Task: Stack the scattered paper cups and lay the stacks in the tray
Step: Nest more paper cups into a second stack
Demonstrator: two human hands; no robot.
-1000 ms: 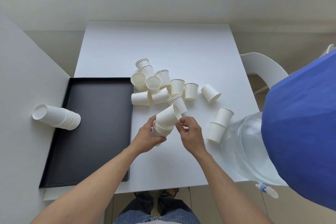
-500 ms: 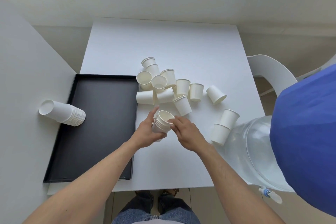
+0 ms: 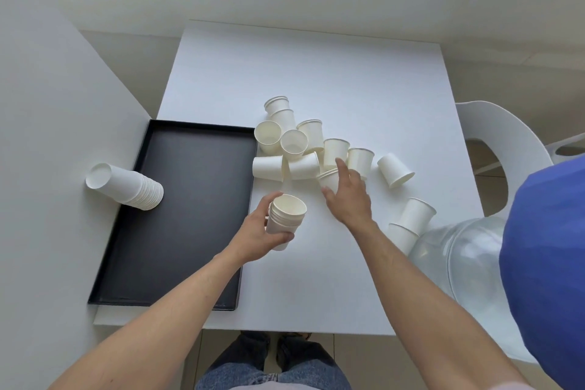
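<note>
My left hand [image 3: 258, 233] grips a short stack of white paper cups [image 3: 285, 217], mouth up, just right of the black tray [image 3: 177, 215]. My right hand [image 3: 346, 196] reaches with spread fingers onto a lying cup [image 3: 327, 179] at the near edge of the scattered cups [image 3: 300, 142]; whether it grips that cup is unclear. More loose cups lie to the right [image 3: 394, 169] and two nested ones [image 3: 411, 222] sit near the bottle. A long finished stack [image 3: 126, 185] lies on its side at the tray's left rim.
The white table [image 3: 316, 73] has a white partition [image 3: 47, 104] along its left. A large clear water bottle with a blue cap [image 3: 468, 263] lies at the right edge. A white chair [image 3: 493, 136] stands behind it.
My right hand let go of the stack after pushing a cup into it and moved forward to the scattered cups. The left hand keeps holding the stack.
</note>
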